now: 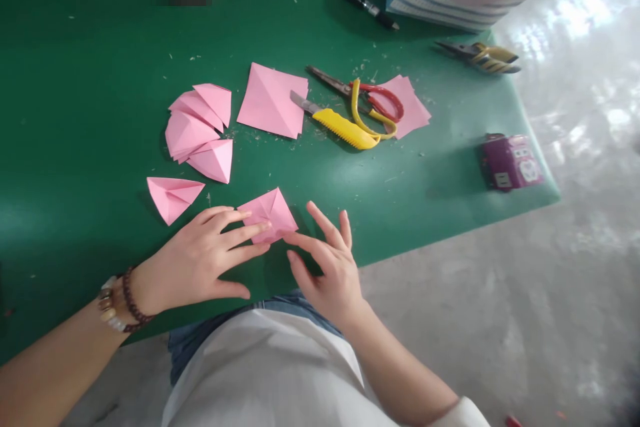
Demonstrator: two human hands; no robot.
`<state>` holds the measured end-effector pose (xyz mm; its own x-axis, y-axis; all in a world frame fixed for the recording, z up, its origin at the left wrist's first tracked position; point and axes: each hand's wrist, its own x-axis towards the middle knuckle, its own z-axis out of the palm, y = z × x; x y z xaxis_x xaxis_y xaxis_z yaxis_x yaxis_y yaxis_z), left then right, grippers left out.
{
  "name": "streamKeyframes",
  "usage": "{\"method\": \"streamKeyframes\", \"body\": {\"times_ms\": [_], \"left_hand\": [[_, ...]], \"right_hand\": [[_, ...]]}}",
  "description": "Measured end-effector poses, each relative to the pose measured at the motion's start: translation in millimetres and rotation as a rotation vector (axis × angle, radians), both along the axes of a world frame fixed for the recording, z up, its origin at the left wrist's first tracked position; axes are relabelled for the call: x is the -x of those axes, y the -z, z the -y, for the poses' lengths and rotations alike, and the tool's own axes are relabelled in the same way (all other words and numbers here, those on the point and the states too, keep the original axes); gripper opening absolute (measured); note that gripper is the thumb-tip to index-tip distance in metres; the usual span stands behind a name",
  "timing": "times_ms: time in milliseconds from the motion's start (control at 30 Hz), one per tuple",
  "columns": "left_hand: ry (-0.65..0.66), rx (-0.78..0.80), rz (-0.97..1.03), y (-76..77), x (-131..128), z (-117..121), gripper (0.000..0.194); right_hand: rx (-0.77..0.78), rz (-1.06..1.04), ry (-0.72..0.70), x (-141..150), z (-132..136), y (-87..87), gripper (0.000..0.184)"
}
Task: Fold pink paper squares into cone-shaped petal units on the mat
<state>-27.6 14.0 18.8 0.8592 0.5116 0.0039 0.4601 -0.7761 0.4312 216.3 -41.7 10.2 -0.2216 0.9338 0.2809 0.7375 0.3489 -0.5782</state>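
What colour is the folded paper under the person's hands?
The folded paper is plain pink, shown best in the head view.

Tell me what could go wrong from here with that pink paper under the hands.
The left hand presses the folded pink paper while the right hand sits at its edge, so it might slip and crease off-line. The yellow utility knife lies with its metal blade showing beside the scissors, and a careless reach could catch it. The folded pink pieces lie near the left hand, which might knock them.
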Motion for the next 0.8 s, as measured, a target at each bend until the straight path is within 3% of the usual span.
{"method": "streamKeyframes", "body": {"times_ms": [200, 333, 467, 567, 800], "left_hand": [[0.015, -0.002, -0.021, 0.5, 1, 0, 0.057], [0.035, 0.010, -0.028, -0.3, 2, -2, 0.065], [0.000, 0.019, -0.010, 0.1, 3, -3, 0.085], [-0.049, 0.024, 0.023, 1.3, 4, -2, 0.094], [-0.061, 0.049, 0.029, 2.5, 2, -2, 0.093]], "right_hand": [[-0.019, 0.050, 0.110, -12, -6, 4.3, 0.017], [-0.129, 0.080, 0.001, -11, -23, 4.2, 0.009], [-0.109, 0.240, -0.101, -1, -34, 5.0, 0.007], [-0.094, 0.309, -0.132, 4, -32, 6.1, 0.010], [-0.082, 0.316, -0.162, 23, -18, 7.2, 0.017]]}}
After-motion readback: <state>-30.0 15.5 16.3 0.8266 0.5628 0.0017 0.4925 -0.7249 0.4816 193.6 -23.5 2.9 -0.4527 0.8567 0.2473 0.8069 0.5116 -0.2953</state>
